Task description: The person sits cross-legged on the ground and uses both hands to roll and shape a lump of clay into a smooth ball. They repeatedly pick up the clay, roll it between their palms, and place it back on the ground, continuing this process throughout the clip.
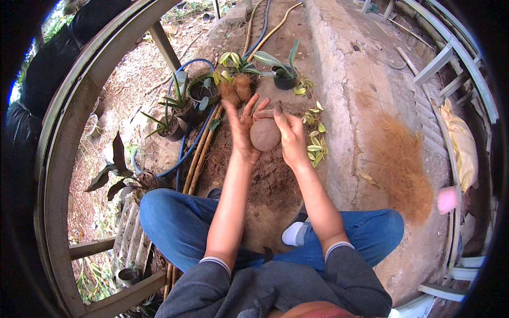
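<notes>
A smooth, round ball of brown mud or soil (265, 135) rests between my two hands, above the ground before me. My left hand (241, 131) supports it from the left, palm against it and fingers spread apart. From the right, my right hand (292, 133) presses on the ball, its thumb dark with dirt. Below them lies a heap of dark, moist soil (274, 175) with loose fibres around it. Just beyond my left fingertips stand two fibre-wrapped balls (236, 90), with leafy plants growing at their tops.
Potted plants (175, 129) and a black pot (285, 79) stand ahead. A blue hose (181, 159) and bamboo poles (203, 151) run along the left. Variegated vine cuttings (315, 143) lie right of the soil. Loose brown coconut fibre (401, 167) covers part of the concrete ledge (338, 99).
</notes>
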{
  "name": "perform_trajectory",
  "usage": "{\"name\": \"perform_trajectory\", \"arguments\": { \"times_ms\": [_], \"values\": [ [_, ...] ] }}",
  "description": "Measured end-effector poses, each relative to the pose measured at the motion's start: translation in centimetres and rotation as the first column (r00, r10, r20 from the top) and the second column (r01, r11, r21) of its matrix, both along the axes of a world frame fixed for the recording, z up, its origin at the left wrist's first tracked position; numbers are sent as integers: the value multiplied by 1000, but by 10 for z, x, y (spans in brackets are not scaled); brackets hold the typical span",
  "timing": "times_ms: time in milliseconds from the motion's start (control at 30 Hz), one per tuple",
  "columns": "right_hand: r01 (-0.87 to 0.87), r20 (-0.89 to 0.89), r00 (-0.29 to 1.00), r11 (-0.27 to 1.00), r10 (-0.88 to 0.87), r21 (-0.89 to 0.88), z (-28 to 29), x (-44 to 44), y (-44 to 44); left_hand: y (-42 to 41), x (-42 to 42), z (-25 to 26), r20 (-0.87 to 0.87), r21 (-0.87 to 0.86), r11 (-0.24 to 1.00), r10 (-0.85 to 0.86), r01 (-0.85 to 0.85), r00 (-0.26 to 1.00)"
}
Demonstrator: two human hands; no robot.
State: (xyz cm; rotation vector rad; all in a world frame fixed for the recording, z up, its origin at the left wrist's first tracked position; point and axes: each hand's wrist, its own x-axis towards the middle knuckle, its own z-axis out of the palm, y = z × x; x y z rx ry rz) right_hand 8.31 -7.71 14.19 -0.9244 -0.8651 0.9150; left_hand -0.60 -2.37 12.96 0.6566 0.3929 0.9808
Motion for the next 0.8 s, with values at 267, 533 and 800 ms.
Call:
{"name": "perform_trajectory", "arguments": {
  "times_ms": [267,533,800],
  "values": [
    [204,145,973,966,-182,-161,-30,-18,2,11,-1,-24,21,-146,954,269,-263,963],
    [118,432,877,966,-210,230,-13,4,5,-12,9,11,33,-51,998,32,-30,999],
    [47,-88,995,998,-43,43,6,-2,-3,-10,9,0,131,-131,989,81,-64,988]
  ]
}}
